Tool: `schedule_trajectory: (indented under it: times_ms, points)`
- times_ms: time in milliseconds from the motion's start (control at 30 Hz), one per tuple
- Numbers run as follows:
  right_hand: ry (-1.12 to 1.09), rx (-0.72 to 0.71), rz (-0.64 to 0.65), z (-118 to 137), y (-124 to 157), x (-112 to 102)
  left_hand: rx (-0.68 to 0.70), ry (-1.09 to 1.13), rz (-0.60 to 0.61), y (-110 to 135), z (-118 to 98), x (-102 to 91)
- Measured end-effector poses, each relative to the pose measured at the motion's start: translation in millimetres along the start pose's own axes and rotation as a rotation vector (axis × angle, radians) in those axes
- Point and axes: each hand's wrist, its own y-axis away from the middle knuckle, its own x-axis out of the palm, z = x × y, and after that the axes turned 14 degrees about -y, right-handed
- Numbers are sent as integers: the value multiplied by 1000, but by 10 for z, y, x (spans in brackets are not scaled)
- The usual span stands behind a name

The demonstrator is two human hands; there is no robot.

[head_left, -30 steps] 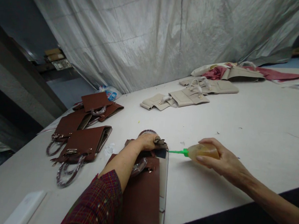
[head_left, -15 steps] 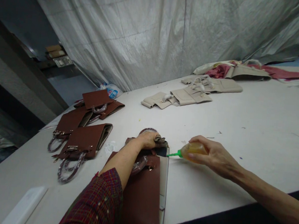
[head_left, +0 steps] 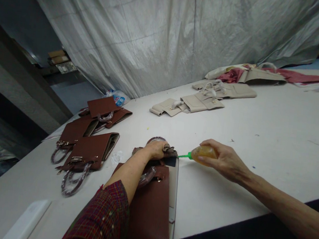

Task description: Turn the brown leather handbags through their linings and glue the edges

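Plainly, smooth brown leather makes up the flat, rectangular bag (head_left: 150, 208) lying on the white bench (head_left: 257, 150) just in front of the person; its handle (head_left: 148, 176) is a curved loop in crinkled clear film, and a pale strip (head_left: 173, 187) runs down its right edge; near the far end sit a small dark panel (head_left: 170, 161) and a bunch of soft, creased taupe cloth (head_left: 170, 150); the squeeze bottle (head_left: 205, 155) is rounded, translucent and amber, tapering into a thin green nozzle (head_left: 184, 156). The left arm stretches forward across the bag in a plaid sleeve (head_left: 103, 215), the left hand (head_left: 157, 149) palm down and closed on the taupe cloth, its fingertips partly hidden; the right forearm, bare, slants in from the lower right, and the right hand (head_left: 224, 158) is curled round the bottle, tilting it nearly level; the nozzle tip meets or nearly meets the strip's far end, contact being too small to tell.
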Motion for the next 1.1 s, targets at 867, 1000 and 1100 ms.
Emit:
schedule_trajectory:
  times_ms: [867,1000,1100]
  points:
    - [-82,82,167,-23,5,17,-19,-6,-21,0,-5,25]
    - [-95,88,155,-3,68,19,-20,3,-16,16,-19,12]
    - [-131,124,187,-3,120,24,-21,19,-7,37,-38,-8]
